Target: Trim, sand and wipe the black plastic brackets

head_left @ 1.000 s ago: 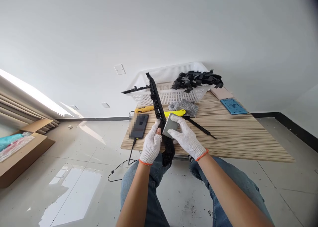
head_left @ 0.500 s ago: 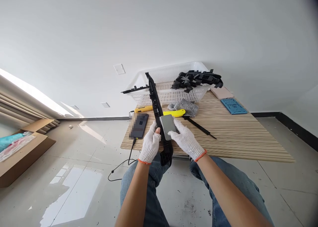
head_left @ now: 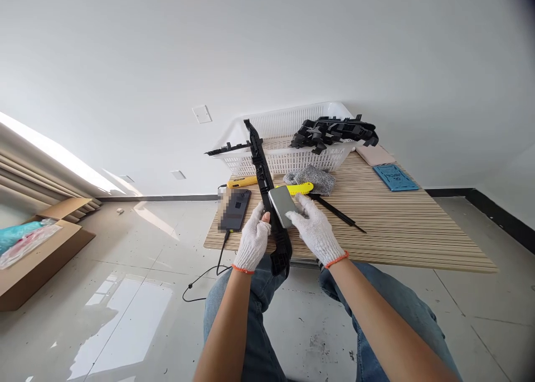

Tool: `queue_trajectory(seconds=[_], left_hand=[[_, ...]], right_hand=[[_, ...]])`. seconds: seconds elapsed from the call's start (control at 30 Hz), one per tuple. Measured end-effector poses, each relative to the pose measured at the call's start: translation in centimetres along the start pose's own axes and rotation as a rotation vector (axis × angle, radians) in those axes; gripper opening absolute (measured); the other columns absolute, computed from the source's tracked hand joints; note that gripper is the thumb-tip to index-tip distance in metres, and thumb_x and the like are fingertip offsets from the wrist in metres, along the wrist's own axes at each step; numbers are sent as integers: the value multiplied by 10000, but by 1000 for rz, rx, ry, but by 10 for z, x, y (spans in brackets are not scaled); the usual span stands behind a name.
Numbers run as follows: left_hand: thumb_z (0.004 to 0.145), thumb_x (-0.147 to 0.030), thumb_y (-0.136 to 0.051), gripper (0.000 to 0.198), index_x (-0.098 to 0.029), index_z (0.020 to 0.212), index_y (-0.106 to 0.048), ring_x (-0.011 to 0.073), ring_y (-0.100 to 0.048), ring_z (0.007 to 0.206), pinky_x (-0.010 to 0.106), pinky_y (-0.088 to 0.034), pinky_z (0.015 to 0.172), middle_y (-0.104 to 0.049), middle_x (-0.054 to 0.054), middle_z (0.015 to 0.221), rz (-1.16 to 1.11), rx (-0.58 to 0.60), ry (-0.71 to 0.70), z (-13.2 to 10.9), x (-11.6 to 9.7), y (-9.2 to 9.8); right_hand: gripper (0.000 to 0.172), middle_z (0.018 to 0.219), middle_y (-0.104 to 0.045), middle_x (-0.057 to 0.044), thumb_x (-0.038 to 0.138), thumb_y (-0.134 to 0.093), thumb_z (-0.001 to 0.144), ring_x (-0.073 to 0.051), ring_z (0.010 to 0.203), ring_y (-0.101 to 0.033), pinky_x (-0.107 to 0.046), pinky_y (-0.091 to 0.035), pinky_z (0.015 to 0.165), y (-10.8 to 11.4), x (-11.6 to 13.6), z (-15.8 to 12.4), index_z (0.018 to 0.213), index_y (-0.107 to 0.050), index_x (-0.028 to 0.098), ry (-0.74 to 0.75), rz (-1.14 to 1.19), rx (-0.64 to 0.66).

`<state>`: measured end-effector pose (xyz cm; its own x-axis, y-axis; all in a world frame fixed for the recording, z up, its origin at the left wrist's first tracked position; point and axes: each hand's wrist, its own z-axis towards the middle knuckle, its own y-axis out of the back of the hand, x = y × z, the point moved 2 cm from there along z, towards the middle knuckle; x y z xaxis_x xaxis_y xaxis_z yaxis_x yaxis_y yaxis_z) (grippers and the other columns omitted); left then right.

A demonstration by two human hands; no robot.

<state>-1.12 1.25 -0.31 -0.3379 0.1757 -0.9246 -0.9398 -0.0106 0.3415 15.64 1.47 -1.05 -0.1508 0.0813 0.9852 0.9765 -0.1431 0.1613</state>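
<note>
My left hand (head_left: pixel 253 238), in a white knit glove with an orange cuff, is closed around a long black plastic trim piece (head_left: pixel 261 167). The piece slants from above the basket down towards my knees, with clips and ribs along it. My right hand (head_left: pixel 314 228), gloved alike, grips a flat grey rectangular block (head_left: pixel 283 206) between thumb and fingers. The block lies tilted against the right side of the trim piece, and I cannot tell its material. Just behind it lies a yellow-handled tool (head_left: pixel 301 188), partly hidden by the block.
A white plastic basket (head_left: pixel 284 163) holds several black plastic parts (head_left: pixel 334 131). On the wooden table (head_left: pixel 397 226) lie a phone (head_left: pixel 235 210) with a cable, a yellow tool (head_left: pixel 242 182), a grey cloth (head_left: pixel 311 177), a black screwdriver-like tool (head_left: pixel 338 212) and a blue card (head_left: pixel 395 177).
The grey block has tilted, its top turning left, and shifted slightly up along the trim piece. My right-hand fingers have moved with it. My left hand keeps its hold.
</note>
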Motion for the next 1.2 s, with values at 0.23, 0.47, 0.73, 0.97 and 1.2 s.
queue_trajectory(seconds=[0.23, 0.47, 0.73, 0.97, 1.2], left_hand=[[970, -403, -477, 573, -129, 1465, -568, 187, -635, 871, 334, -507, 885, -750, 82, 979, 33, 0, 14, 0, -3, 1], [988, -422, -463, 583, -124, 1481, -553, 201, -627, 961, 358, -476, 958, -710, 133, 1227, -13, 36, 17, -3, -11, 1], [890, -434, -606, 755, -123, 1556, -429, 177, -590, 794, 310, -504, 765, -726, 83, 1039, -200, 131, 62, -2, -3, -2], [943, -529, -568, 665, -149, 1488, -533, 186, -613, 820, 310, -495, 786, -706, 76, 969, -137, 32, 77, -1, 2, 1], [910, -366, -629, 659, -195, 1532, -490, 113, -519, 641, 251, -443, 648, -626, -1, 777, -145, 63, 152, 2, 10, -5]], right_hand=[[449, 945, -760, -29, 387, -716, 742, -198, 860, -695, -307, -560, 756, -5, -1, 2, 1160, -731, 224, -23, 121, 206], [461, 706, -641, 19, 472, -669, 756, -95, 474, -466, -219, -319, 403, -1, -1, 2, 1132, -699, 208, -193, 334, -91], [350, 585, -546, 29, 544, -682, 784, -113, 522, -432, -255, -320, 482, -1, -2, -3, 812, -707, 196, 10, 21, 123], [339, 468, -402, 78, 551, -687, 734, -85, 409, -305, -255, -239, 405, 0, 2, -5, 734, -628, 217, -82, 123, 133], [459, 436, -328, 126, 551, -738, 652, -64, 336, -217, -227, -151, 312, 1, 8, -5, 961, -695, 214, -167, 392, 76]])
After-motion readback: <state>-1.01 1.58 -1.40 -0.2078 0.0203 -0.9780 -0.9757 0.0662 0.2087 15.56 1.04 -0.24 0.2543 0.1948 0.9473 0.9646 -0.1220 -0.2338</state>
